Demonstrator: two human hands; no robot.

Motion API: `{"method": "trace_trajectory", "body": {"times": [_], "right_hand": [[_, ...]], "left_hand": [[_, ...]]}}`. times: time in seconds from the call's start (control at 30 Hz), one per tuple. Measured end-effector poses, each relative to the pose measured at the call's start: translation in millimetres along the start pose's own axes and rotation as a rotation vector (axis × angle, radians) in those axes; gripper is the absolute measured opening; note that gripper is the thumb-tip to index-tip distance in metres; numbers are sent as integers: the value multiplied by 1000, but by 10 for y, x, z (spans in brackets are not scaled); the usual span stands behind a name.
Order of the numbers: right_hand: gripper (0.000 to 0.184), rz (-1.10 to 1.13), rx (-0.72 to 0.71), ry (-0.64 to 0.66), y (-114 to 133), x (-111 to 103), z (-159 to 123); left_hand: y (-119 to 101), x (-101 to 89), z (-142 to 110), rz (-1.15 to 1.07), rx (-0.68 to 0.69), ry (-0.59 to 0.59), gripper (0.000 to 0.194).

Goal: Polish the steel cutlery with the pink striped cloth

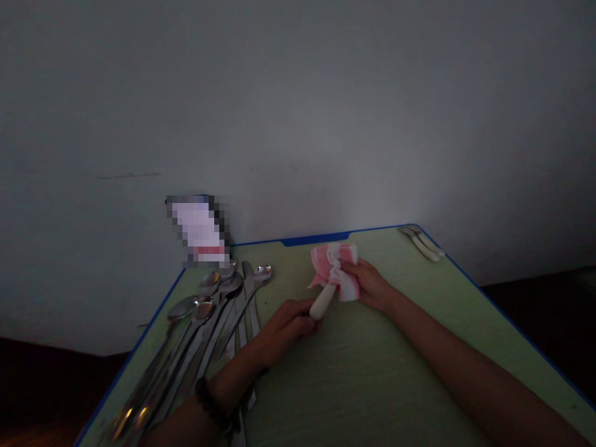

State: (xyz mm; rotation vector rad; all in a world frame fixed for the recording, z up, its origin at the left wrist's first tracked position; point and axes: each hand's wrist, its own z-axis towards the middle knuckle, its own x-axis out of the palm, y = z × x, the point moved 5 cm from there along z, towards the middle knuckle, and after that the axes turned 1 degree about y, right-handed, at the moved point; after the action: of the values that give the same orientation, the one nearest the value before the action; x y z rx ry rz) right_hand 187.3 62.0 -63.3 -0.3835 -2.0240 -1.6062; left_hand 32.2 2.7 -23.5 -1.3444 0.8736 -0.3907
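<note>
My left hand [291, 326] grips the white handle [323, 302] of a piece of cutlery, close to its rounded end. The other end of this piece is hidden inside a pink and white cloth [334, 267], so its kind does not show. My right hand [367, 282] is closed on the cloth, pinching it around the covered end. Both hands are above the middle of the table. Left of my left hand lies a pile of metal spoons [203, 310] and other long cutlery, partly hidden by my left forearm.
Two white-handled pieces of cutlery [421, 242] lie at the far right corner of the green table [372, 372], which has a blue edge. A phone-like device [200, 230], blurred out, leans at the back left. A grey wall [298, 124] stands right behind the table.
</note>
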Motion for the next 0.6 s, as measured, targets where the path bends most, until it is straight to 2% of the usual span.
{"method": "trace_trajectory", "body": {"times": [0.23,0.43,0.6], "right_hand": [[21,-8,-1,-11,13,14,-16],[20,-15,-6,-19,4,8,-8],[22,-36,-12,-8,2,5,-2]], "left_hand": [[88,16,-4,-16,-13,-22,14],[72,12,-3,-11,-4,-24,14],[24,19,-11,12,6,-33,24]]}}
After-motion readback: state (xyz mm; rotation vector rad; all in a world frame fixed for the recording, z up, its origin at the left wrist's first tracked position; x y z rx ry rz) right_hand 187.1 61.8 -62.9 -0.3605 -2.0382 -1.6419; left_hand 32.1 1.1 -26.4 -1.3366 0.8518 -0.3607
